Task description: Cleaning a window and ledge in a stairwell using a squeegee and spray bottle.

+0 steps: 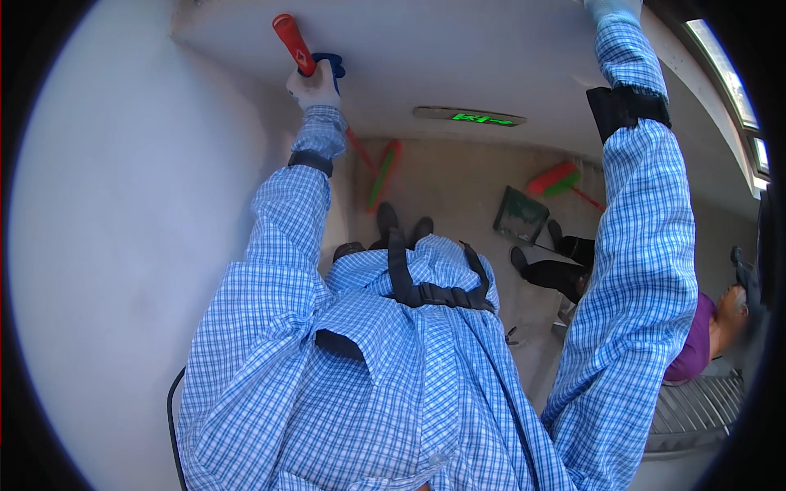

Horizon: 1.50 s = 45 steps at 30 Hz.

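- Nearest is the person's blue-and-white checked shirt, crossed by a black chest strap with a buckle at its middle.
- Both checked sleeves stretch forward; a black band circles the left forearm, and a wider black band circles the right one.
- The left hand, in a white and blue work glove, is clenched around the red grip of a broom; the top end of the grip sticks out past the fist.
- The right hand is cut off by the upper edge, with only a pale part showing; I cannot tell whether it is grasping anything.
- Below the left hand, the red pole slants behind the wrist toward the floor, where its red and green broom head stands on edge near the person's dark shoes.
- Ahead, a green-lit exit sign is mounted low on the pale wall, between the two arms.
- To the right on the floor is a second broom, also red and green, its red pole passing behind the right sleeve.
- Just beside it lies a dark green dustpan, near the dark shoe of a black-trousered leg.
- At the far right show a co-worker's purple sleeve and blurred hand, above a slatted metal rack.
- A bright window edges the upper right.
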Each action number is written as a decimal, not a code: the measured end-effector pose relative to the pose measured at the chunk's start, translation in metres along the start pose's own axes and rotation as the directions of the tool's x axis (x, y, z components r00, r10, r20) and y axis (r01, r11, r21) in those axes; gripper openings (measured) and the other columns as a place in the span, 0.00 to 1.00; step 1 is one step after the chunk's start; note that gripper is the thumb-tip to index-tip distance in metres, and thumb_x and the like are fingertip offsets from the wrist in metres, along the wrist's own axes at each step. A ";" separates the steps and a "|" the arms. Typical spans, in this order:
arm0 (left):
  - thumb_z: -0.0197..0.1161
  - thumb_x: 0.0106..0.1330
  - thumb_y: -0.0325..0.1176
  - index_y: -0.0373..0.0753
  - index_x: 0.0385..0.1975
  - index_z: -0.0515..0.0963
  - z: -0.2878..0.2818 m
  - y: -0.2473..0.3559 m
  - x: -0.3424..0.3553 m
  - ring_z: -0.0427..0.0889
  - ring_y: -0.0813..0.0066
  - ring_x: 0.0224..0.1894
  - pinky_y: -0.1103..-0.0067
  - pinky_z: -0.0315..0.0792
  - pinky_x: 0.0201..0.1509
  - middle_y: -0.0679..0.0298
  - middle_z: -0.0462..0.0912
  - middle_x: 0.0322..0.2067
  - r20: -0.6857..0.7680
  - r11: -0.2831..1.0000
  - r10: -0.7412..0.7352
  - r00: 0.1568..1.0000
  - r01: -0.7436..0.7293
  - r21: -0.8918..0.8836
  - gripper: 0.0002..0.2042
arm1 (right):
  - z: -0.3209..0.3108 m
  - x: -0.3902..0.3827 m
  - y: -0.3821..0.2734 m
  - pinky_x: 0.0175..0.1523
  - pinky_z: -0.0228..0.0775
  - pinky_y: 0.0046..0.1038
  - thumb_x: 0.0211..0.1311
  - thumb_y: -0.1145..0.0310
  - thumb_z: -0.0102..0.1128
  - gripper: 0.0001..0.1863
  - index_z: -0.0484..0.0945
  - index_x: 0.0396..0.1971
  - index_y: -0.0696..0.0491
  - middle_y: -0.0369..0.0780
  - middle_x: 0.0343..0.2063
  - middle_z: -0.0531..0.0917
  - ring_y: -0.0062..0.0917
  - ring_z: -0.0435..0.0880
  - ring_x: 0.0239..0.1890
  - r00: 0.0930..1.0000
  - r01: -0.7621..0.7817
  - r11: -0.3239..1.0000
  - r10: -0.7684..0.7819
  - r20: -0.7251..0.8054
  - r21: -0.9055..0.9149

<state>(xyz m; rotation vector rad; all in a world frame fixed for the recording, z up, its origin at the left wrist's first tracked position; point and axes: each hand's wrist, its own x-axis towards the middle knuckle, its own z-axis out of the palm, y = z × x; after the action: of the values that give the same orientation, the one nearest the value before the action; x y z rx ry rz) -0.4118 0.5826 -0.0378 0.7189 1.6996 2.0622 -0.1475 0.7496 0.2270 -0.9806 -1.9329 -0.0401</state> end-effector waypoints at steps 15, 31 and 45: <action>0.56 0.63 0.19 0.26 0.30 0.80 0.002 -0.001 0.001 0.82 0.72 0.26 0.77 0.76 0.35 0.56 0.85 0.27 -0.052 1.000 -0.019 0.998 0.020 0.016 0.05 | 0.015 0.007 0.017 0.38 0.74 0.27 0.60 0.70 0.56 0.07 0.82 0.33 0.55 0.40 0.23 0.83 0.24 0.83 0.27 0.996 -0.085 0.996 0.084 0.031 0.005; 0.57 0.62 0.19 0.27 0.29 0.81 0.000 0.012 0.000 0.83 0.72 0.27 0.77 0.76 0.34 0.57 0.85 0.27 -0.054 0.994 -0.037 0.998 0.042 0.101 0.06 | 0.013 0.012 0.011 0.38 0.74 0.28 0.61 0.70 0.56 0.07 0.82 0.33 0.55 0.40 0.24 0.83 0.25 0.83 0.27 0.996 -0.073 0.997 0.073 0.059 0.001; 0.57 0.63 0.20 0.26 0.30 0.81 0.005 0.009 0.001 0.83 0.72 0.27 0.77 0.77 0.34 0.57 0.85 0.27 -0.064 0.991 -0.097 0.993 0.103 0.084 0.05 | 0.013 0.011 0.019 0.37 0.73 0.26 0.62 0.72 0.55 0.07 0.82 0.33 0.55 0.39 0.22 0.82 0.22 0.81 0.26 0.999 -0.019 1.000 0.018 0.038 0.019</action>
<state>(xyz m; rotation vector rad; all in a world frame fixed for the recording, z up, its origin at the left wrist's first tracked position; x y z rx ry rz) -0.4094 0.5848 -0.0284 0.5907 1.8303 1.9700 -0.1474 0.7746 0.2217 -0.9933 -1.9550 0.0077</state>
